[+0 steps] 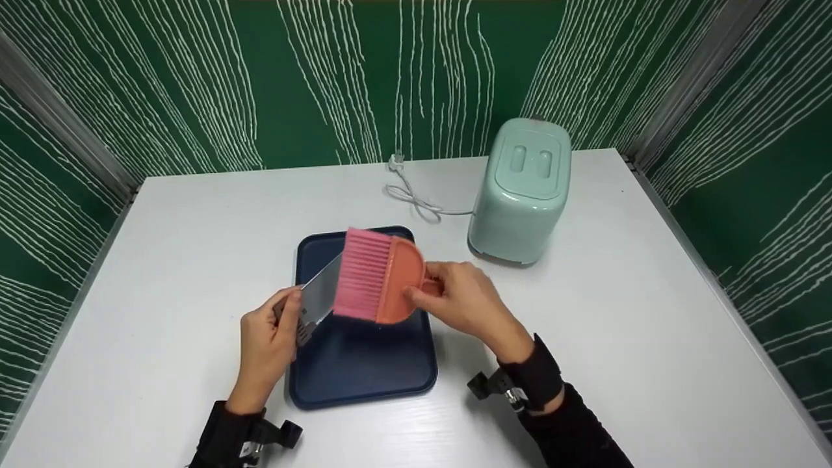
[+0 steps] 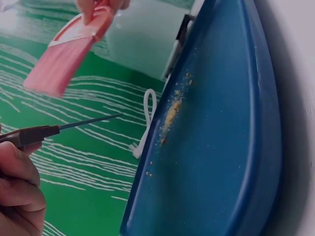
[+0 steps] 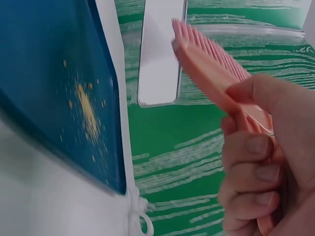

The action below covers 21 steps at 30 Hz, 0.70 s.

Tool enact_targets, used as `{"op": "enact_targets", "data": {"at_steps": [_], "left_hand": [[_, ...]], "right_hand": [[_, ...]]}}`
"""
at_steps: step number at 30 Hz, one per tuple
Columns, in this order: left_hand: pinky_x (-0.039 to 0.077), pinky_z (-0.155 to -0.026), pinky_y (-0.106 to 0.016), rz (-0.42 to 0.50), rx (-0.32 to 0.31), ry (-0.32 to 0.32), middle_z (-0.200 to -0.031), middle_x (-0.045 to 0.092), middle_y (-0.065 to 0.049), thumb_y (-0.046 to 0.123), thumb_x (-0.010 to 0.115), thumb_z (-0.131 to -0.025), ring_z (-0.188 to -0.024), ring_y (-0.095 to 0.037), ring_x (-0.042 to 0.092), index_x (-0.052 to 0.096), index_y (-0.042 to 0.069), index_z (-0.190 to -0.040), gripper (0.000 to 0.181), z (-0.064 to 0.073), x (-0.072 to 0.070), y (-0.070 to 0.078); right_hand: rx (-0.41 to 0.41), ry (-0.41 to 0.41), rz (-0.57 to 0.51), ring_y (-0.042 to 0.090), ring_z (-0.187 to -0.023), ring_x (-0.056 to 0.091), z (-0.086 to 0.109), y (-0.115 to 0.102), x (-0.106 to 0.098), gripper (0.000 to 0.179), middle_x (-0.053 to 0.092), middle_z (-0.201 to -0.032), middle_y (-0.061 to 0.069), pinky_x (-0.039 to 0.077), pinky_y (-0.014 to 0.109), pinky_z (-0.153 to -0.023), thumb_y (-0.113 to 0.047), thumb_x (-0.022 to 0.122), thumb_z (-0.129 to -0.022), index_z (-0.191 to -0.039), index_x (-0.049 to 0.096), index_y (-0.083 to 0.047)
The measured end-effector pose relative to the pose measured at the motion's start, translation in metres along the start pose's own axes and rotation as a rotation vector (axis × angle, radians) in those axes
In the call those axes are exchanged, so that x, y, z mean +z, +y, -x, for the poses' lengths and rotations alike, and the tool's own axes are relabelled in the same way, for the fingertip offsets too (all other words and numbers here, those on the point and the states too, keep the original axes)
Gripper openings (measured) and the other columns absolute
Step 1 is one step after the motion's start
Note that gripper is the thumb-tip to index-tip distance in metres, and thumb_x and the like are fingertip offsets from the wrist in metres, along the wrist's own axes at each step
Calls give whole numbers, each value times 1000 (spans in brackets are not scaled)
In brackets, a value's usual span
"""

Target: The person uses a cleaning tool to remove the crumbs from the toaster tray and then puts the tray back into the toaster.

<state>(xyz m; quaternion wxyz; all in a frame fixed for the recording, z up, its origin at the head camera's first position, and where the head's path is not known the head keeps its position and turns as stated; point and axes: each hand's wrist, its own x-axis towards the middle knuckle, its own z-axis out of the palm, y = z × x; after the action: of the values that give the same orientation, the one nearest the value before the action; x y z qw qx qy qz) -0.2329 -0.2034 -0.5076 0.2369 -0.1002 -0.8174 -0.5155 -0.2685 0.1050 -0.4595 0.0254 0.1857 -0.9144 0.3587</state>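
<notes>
My left hand (image 1: pixel 266 335) grips the dark handle of a flat metal scraper (image 1: pixel 322 290), its blade raised over the blue tray (image 1: pixel 364 374). In the left wrist view the scraper (image 2: pixel 88 123) appears almost edge-on. Held by its handle in my right hand (image 1: pixel 473 304) is an orange brush (image 1: pixel 404 281) with pink bristles, lifted above the tray beside the blade. The bristles overlap the blade in the head view; whether they touch it I cannot tell. Yellowish-brown crumbs (image 2: pixel 172 114) lie in a small scattered pile on the tray.
A mint-green toaster (image 1: pixel 520 224) stands on the white table (image 1: pixel 188 260), right of and behind the tray. Its white cord (image 1: pixel 416 199) lies coiled, with the plug near the back edge. Green walls (image 1: pixel 312 78) with white streaks surround the table.
</notes>
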Motion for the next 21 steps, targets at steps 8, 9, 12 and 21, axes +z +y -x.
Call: {"op": "enact_targets", "data": {"at_steps": [8, 9, 12, 21], "left_hand": [[35, -52, -16, -52, 142, 27, -60, 58, -1, 1, 64, -104, -55, 3, 42, 80, -2, -115, 19, 0, 3, 0], [36, -53, -16, -71, 167, 35, -61, 61, -1, 1, 65, -104, -56, 2, 43, 81, -1, -115, 19, 0, 4, -1], [46, -62, -15, -123, 225, 54, -69, 72, -6, 3, 66, -103, -61, -4, 54, 81, -1, -115, 20, 1, 5, -3], [60, -83, -19, -197, 290, 60, -97, 83, -15, 9, 67, -104, -87, -32, 81, 81, 1, -118, 21, 3, 6, -3]], "right_hand": [[-38, -308, -67, 2, -56, 33, 4, -9, 17, 39, 35, -59, -17, 23, 24, -55, -35, 73, -89, -64, 44, -27], [-35, -336, -62, 2, -56, 33, 5, -10, 19, 40, 35, -59, -18, 24, 24, -54, -36, 73, -89, -63, 44, -28], [-30, -411, -56, 1, -56, 35, 6, -11, 24, 39, 37, -59, -19, 26, 24, -54, -39, 73, -88, -63, 46, -28], [-62, -525, -61, 3, -57, 35, 7, -12, 31, 33, 37, -59, -18, 27, 25, -54, -43, 70, -90, -66, 56, -26]]}}
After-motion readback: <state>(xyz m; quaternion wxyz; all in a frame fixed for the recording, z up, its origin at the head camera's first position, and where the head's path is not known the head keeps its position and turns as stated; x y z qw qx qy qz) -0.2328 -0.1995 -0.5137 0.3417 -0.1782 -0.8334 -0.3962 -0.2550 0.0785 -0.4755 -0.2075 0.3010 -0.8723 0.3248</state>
